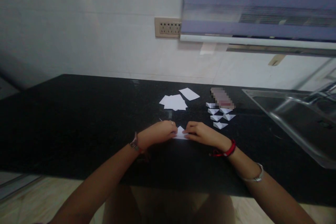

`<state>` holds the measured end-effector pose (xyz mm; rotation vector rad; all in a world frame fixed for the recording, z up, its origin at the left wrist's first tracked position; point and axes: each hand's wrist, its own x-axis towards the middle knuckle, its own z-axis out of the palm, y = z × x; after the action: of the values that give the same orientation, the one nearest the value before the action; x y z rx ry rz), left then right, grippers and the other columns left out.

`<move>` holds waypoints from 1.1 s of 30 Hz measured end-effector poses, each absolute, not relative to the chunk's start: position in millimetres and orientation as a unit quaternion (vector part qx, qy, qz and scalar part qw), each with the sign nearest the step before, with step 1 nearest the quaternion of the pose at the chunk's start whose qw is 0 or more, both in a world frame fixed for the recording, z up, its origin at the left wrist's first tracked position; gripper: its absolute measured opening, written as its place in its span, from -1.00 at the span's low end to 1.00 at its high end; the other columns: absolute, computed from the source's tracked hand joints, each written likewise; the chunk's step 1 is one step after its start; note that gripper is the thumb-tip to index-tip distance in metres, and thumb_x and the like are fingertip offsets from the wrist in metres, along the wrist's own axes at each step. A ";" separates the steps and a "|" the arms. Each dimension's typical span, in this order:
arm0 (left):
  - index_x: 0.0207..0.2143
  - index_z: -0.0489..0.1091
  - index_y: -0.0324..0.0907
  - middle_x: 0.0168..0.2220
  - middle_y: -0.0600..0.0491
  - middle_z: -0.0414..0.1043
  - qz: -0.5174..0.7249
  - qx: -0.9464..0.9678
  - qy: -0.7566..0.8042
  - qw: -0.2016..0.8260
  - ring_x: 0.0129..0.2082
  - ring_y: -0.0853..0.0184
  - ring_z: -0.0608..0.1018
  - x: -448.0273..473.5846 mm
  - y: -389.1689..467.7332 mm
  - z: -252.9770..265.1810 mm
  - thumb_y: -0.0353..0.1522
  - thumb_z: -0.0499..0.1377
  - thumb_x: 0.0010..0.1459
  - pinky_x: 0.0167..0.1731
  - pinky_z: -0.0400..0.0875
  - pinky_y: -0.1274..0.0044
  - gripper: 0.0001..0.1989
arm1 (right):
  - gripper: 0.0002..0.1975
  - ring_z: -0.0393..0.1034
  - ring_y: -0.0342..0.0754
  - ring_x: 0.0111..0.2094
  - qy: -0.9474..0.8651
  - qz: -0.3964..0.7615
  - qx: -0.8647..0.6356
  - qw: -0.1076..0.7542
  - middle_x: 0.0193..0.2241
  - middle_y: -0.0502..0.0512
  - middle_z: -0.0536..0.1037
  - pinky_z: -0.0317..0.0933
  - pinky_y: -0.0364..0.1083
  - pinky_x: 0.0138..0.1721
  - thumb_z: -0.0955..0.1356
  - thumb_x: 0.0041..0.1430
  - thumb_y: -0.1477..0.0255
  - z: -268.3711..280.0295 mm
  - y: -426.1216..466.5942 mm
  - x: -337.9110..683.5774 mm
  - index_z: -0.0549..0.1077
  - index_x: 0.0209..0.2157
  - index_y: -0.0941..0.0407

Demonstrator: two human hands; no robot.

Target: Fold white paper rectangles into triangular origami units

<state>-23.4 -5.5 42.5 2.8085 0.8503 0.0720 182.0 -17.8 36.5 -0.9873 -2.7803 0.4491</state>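
A small sheet of white paper (pixel 180 133), folded to a point at its far side, lies on the black countertop (pixel 91 122). My left hand (pixel 164 131) pinches its left end, fingers bent. From the other side my right hand (pixel 198 132) is closed on the right end, thumb and fingers pressing it down. Beyond the hands is a loose pile of flat white paper sheets (pixel 174 102), with one single sheet (pixel 189 93) apart from it. Several small folded paper pieces (pixel 216 117) sit in a cluster to the right of my right hand.
A phone-like object (pixel 222 98), blurred out, lies behind the folded pieces. On the right a steel sink (pixel 296 119) with a faucet (pixel 321 92) is set into the counter. The tiled wall carries a socket panel (pixel 168 28), and a purple-grey appliance (pixel 257 7) overhangs at upper right.
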 end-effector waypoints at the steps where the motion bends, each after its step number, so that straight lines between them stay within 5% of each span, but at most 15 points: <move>1: -0.42 0.34 -0.24 -0.38 0.03 0.34 0.025 0.953 0.285 0.097 -0.39 0.40 0.39 -23.1 -5.1 41.6 -0.41 -0.08 0.14 -0.36 0.26 0.58 -0.78 | -0.77 0.28 -0.14 -0.36 -0.929 0.150 -0.330 0.082 -0.38 0.10 0.36 0.15 -0.17 -0.31 0.18 0.14 0.44 36.6 -17.7 181.9 0.42 -0.27 0.18; 8: -0.41 0.31 -0.24 -0.38 0.02 0.31 0.025 0.950 0.306 0.052 -0.42 0.38 0.39 -20.0 -10.1 38.2 -0.40 -0.07 0.11 -0.41 0.27 0.57 -0.81 | -0.82 0.25 -0.15 -0.40 -0.919 0.128 -0.361 0.092 -0.43 0.11 0.36 0.13 -0.17 -0.33 0.17 0.13 0.51 34.6 -19.3 176.3 0.37 -0.41 0.22; 20: -0.36 0.30 -0.22 -0.41 0.08 0.33 0.118 0.907 0.371 0.161 -0.39 0.43 0.36 -13.1 -2.2 25.4 -0.50 -0.02 0.05 -0.39 0.23 0.62 -0.87 | -0.86 0.27 -0.16 -0.43 -0.885 0.162 -0.414 0.141 -0.45 0.09 0.41 0.12 -0.19 -0.36 0.18 0.06 0.59 26.5 -14.1 173.8 0.36 -0.40 0.22; 33: -0.36 0.29 -0.22 -0.35 0.03 0.30 0.048 0.933 0.357 0.005 -0.36 0.37 0.38 -10.0 -20.1 25.4 -0.52 -0.07 0.09 -0.38 0.29 0.55 -0.83 | -0.86 0.25 -0.16 -0.41 -0.897 0.124 -0.396 0.153 -0.45 0.09 0.36 0.14 -0.19 -0.34 0.19 0.09 0.59 22.7 -11.6 173.3 0.37 -0.43 0.21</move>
<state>-10.0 -20.1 25.4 2.9213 1.1167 0.1493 173.3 -11.6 22.7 -1.1356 -2.5720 0.3562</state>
